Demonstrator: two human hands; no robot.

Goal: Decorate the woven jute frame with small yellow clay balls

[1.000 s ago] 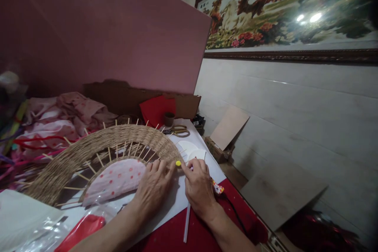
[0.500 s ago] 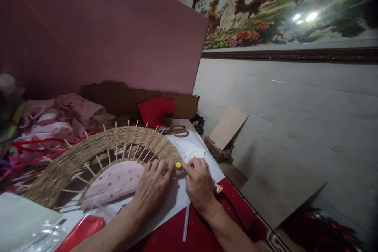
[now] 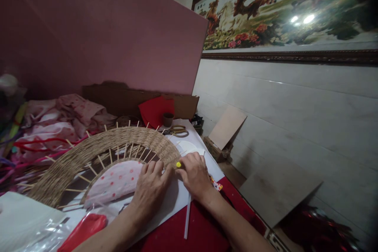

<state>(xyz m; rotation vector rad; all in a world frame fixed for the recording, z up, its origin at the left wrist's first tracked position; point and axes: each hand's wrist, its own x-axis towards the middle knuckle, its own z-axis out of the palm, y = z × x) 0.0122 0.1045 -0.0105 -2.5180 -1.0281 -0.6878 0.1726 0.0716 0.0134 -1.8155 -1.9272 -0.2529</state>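
Observation:
A woven straw fan-shaped piece with thin wooden sticks lies on the white sheet, its inner half-round covered in pink dotted cloth. My left hand is closed over its right end, fingers curled down onto the weave. At that same end sits a small yellow piece, its exact kind too small to make out. My right hand has its thumb and forefinger closed around the yellow piece. A clear glue stick lies below my right hand, its upper part hidden.
Scissors, a small brown cup and red sheets are at the back. Pink cloth is heaped at left. A plastic bag with something red lies in front. The red table covering ends at right.
My right hand has shifted slightly left and up, its thumb and forefinger now closer around the yellow piece. My left hand stays nearly where it was on the woven piece.

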